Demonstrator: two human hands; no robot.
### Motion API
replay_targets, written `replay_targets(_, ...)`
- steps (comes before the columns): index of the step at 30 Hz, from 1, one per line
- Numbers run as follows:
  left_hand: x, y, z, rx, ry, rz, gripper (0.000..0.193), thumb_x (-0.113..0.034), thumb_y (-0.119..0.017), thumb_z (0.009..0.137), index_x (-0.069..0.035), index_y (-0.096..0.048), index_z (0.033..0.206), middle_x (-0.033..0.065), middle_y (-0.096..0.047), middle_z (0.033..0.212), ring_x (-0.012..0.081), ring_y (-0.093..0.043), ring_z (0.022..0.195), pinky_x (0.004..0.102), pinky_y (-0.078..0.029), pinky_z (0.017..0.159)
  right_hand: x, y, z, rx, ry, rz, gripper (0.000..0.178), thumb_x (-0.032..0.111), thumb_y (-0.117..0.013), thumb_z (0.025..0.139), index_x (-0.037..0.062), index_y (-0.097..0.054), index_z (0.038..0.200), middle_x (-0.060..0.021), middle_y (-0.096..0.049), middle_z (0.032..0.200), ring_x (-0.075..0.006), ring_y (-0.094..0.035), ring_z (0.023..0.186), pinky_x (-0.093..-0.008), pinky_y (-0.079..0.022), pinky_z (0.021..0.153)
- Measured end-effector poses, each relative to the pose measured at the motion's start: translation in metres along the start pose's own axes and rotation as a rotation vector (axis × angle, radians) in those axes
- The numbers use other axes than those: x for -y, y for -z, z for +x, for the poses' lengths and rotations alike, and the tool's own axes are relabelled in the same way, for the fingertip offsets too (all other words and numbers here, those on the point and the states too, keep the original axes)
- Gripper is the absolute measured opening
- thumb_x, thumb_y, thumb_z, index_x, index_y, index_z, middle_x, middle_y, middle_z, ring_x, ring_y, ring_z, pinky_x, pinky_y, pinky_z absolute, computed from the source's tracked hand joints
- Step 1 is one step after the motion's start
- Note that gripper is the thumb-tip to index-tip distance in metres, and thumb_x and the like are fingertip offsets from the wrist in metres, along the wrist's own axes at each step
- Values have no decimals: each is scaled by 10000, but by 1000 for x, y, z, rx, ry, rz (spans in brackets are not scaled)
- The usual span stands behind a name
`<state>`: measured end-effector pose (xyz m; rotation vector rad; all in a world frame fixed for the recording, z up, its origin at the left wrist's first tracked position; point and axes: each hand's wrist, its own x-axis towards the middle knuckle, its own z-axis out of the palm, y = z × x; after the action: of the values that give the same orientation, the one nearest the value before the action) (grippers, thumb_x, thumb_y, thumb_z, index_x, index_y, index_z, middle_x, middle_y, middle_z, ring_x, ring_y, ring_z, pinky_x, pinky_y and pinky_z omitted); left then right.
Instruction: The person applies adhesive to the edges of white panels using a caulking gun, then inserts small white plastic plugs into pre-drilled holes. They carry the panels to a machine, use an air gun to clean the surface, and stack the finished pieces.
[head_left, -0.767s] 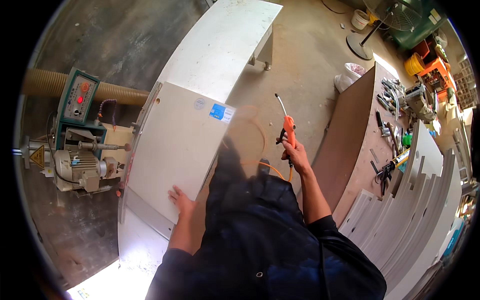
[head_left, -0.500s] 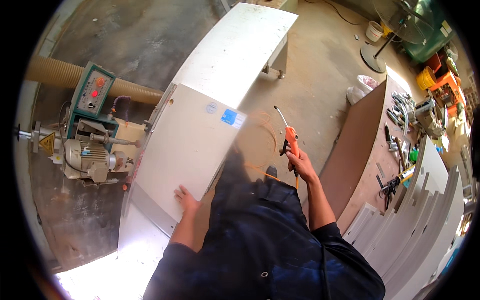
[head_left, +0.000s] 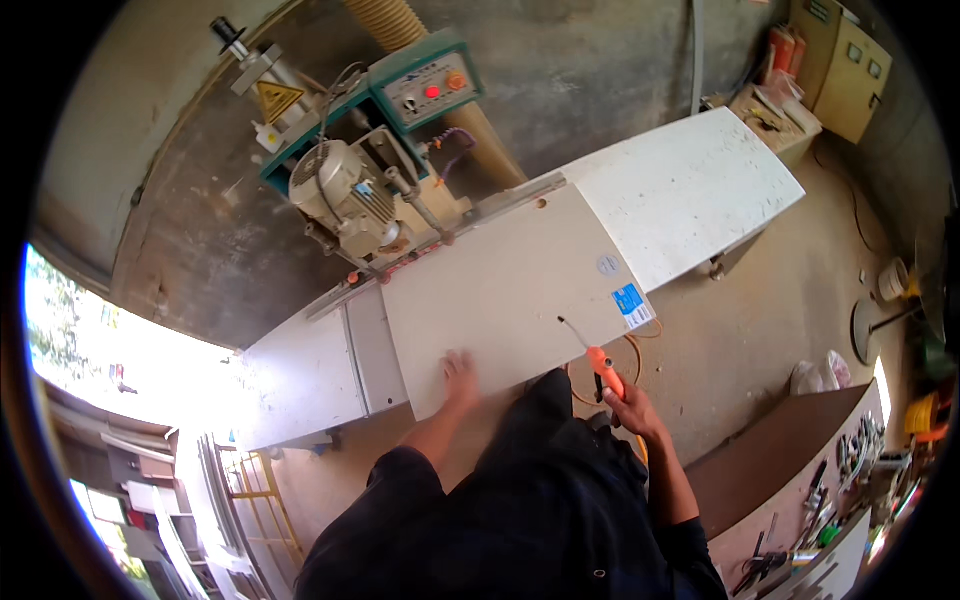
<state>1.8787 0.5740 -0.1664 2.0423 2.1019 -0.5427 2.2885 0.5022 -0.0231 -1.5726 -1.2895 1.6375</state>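
Note:
A pale grey panel [head_left: 500, 290] with a blue label near its right corner lies across the long white machine table [head_left: 690, 190]. Flat on the panel's near left part rests my left hand [head_left: 460, 381], fingers spread and slightly blurred. My right hand [head_left: 630, 408] grips an orange air blow gun [head_left: 604, 368] by its handle. The gun's thin nozzle points up and left over the panel's near right part; whether the tip touches it I cannot tell. An orange hose [head_left: 635, 352] shows behind the gun, partly hidden by the panel and my body.
Along the panel's far edge stands a machine with a motor [head_left: 345, 200], a green control box [head_left: 425, 80] and a ribbed duct [head_left: 385, 22]. Tools lie on a brown workbench [head_left: 790, 470] at the right. A fan stand [head_left: 862, 330] and white bag [head_left: 820, 375] stand beyond it.
My view has swung left, so the machine now sits ahead. The blow gun has come over the panel from beside it. My left hand stays on the panel.

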Motion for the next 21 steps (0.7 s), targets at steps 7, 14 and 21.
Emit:
replay_targets(7, -8, 62, -19, 70, -70, -64, 1285, -337, -893, 599, 24, -88, 1534, 359, -51, 1562, 568, -78, 1438, 553, -175, 1195, 90, -62, 40, 35, -12, -265, 488, 333, -554, 935, 89, -537, 1357, -218, -683, 1050, -376, -658, 1016, -432, -488, 897)
replay_targets(14, 43, 33, -47, -92, -10, -616, 1021, -388, -811, 731, 4, -278, 1508, 242, -294, 1549, 411, -198, 1475, 541, -118, 1214, 130, -145, 106, -137, 243, -530, 382, 345, -574, 961, 27, -567, 1171, -218, -685, 953, -415, -659, 880, -481, -509, 774)
replay_targets(21, 127, -24, -111, -235, 385, -921, 614, -325, -675, 862, 2, -485, 1346, 237, -484, 1394, 423, -424, 1312, 512, -365, 1086, 145, -192, 146, -200, 198, -612, 391, 390, -571, 953, 60, -573, 1162, -219, -682, 1014, -429, -634, 977, -497, -495, 833)
